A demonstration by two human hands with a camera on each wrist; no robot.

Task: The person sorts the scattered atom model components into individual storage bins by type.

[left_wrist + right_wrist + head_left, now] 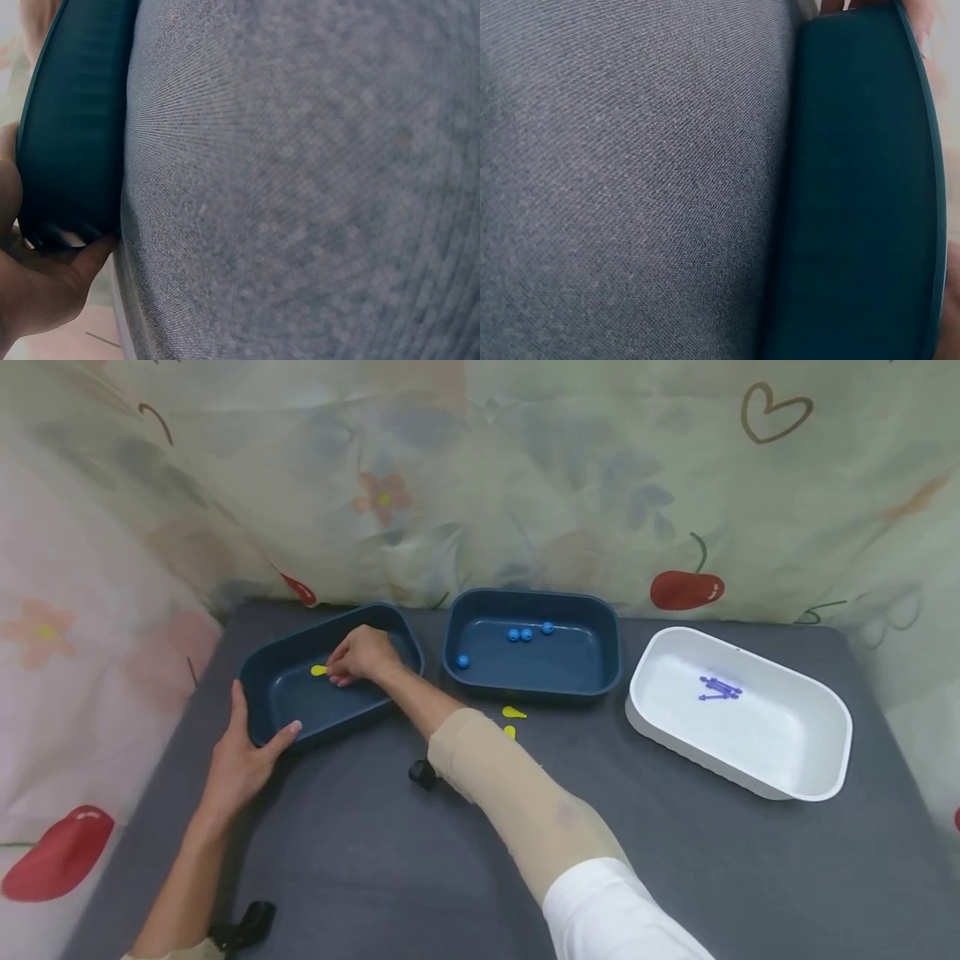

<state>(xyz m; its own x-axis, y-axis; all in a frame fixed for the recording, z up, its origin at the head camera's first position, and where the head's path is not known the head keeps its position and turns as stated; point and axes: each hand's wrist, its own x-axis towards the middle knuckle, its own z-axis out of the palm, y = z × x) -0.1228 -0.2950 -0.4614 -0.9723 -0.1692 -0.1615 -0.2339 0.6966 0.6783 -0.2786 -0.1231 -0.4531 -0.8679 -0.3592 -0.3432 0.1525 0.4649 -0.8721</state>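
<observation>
My left hand [243,756] grips the near left corner of a dark blue tray [330,723], thumb at the near rim and fingers along the left end. In the left wrist view, the left hand [41,289] curves around that tray's end wall. My right hand [363,654] is inside the same tray, its fingertips pinching the narrow end of a small flat yellow drop-shaped piece [318,670]. The tray's outer wall [855,187] hides most of the right hand in the right wrist view.
Another dark blue tray [532,695] at the back middle holds several blue beads [527,635]. Two yellow pieces [513,712] lie on the grey table [375,860] before it, one partly behind the right sleeve. A white tray [750,772] at right contains purple sticks [722,687]. Patterned curtains surround the table.
</observation>
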